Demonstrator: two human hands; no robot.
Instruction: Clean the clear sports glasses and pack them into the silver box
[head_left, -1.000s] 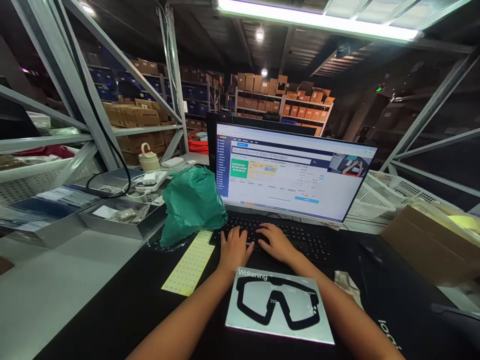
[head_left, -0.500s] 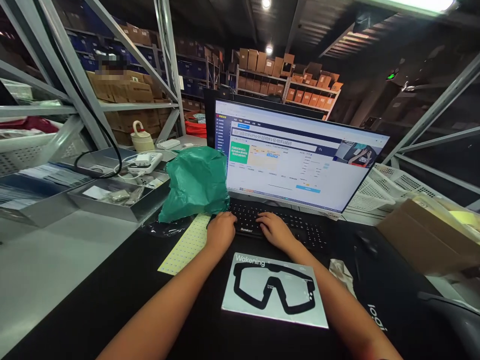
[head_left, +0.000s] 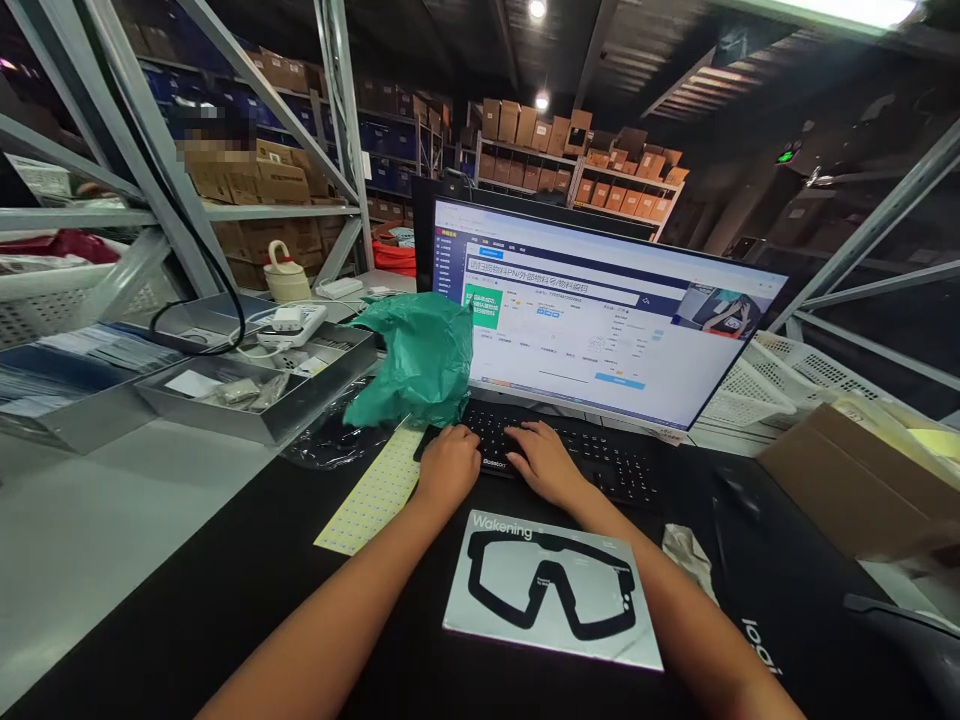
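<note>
— Facing shelves (head_left: 525, 150), doing what?
— Resting left fingers (head_left: 468, 438) bunched, right fingers (head_left: 534, 432) loosely spread, holding nothing, touching keyboard (head_left: 600, 465) directly beneath.
— Handling how?
— Probably feeling light, stiff; gripping best by both ends.

showed crinkled, glossy plastic in the green bag (head_left: 424, 360), hard matt plastic on the keyboard (head_left: 604, 468). gleamed as smooth card across the silvery box (head_left: 553, 588); looked papery along the yellow sheet (head_left: 371, 490). seemed matt and cloth-like over the black mat (head_left: 225, 580), smooth metal on the rack post (head_left: 349, 120).
</note>
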